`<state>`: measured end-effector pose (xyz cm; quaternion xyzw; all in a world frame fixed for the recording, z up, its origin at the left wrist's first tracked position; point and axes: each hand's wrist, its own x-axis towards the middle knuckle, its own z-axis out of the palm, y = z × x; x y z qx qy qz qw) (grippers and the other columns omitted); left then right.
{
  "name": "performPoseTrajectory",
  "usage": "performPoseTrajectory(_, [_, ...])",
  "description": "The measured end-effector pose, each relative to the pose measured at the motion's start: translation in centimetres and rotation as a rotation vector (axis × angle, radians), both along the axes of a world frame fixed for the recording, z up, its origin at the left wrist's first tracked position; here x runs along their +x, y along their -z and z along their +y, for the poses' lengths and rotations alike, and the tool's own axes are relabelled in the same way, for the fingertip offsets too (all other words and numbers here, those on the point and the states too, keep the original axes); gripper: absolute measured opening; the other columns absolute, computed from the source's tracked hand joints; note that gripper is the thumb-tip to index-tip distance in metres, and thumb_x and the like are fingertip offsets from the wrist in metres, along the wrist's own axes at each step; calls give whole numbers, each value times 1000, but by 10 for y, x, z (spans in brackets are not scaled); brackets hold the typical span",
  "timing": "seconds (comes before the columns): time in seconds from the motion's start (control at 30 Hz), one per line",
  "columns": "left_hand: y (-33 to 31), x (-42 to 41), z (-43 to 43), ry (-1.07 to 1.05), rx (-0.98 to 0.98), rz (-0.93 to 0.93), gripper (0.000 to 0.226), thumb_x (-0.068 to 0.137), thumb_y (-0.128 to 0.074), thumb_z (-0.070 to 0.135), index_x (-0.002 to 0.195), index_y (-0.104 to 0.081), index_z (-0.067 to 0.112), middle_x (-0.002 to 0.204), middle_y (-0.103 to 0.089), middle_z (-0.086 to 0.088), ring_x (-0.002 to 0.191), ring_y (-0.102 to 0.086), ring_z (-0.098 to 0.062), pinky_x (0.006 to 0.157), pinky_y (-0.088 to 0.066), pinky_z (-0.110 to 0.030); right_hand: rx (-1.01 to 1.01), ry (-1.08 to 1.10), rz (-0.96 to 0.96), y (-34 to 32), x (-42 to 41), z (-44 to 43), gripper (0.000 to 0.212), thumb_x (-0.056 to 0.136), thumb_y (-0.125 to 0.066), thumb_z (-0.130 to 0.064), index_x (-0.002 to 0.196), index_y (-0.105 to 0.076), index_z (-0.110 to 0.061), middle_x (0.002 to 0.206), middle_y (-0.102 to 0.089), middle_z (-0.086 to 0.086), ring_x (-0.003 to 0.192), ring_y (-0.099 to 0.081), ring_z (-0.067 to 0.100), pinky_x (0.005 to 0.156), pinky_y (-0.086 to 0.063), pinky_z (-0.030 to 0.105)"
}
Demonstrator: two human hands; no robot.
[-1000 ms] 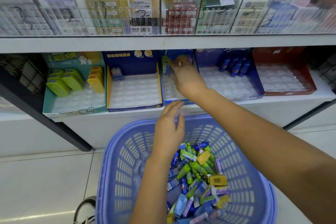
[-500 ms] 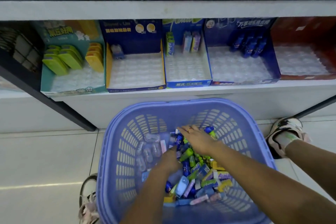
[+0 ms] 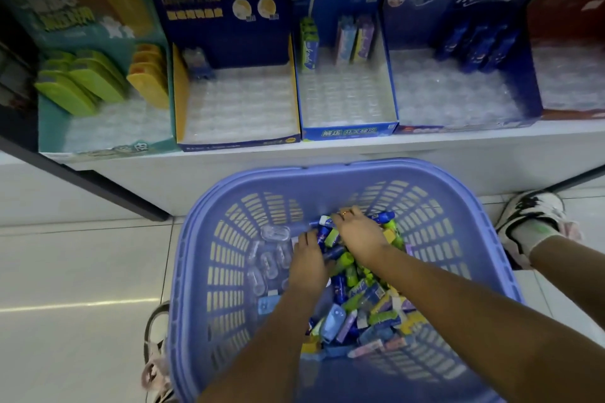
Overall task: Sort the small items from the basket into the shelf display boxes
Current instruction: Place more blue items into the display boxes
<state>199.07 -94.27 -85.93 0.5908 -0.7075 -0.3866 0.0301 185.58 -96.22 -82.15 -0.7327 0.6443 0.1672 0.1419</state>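
Fingers (image 3: 344,214) of left hand (image 3: 307,260), right hand (image 3: 359,236) half-buried among small items (image 3: 361,307) in basket (image 3: 327,171).

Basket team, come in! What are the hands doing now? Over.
Left hand and right hand both down in the basket, fingers among the items; grips unclear. No item raised out. Path to boxes open.

Palms down, left hand (image 3: 307,260) just beside right hand (image 3: 359,236).
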Motion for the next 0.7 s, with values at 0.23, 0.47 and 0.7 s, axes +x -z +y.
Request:
performPoseTrajectory(0.23, [8,-5,-12,168,-164,-289,66,89,-59,39,140,-28,11,136,-39,-11,121,-39,-28,103,-30,-34,-6,416,-239,-16,-11,2,26,85,-59,-10,111,-65,-11,109,-64,12,101,-61,30,78,-48,33])
performPoseTrajectory(0.47, [9,-19,-13,218,-88,-402,52,93,-49,21,137,-30,2,140,-37,-17,127,-38,-32,102,-35,-39,45,1101,-1038,-54,-33,20,35,78,-74,-4,112,-66,-3,91,-67,9,76,-63,18,62,-56,27])
performPoseTrajectory(0.7, [-8,-13,-25,14,313,-214,45,83,-62,28,119,-53,3,119,-60,-15,111,-59,-29,87,-47,-32,126,1236,-1239,-78,-47,42,46,79,-72,-3,123,-58,0,99,-67,8,85,-65,16,60,-55,25])
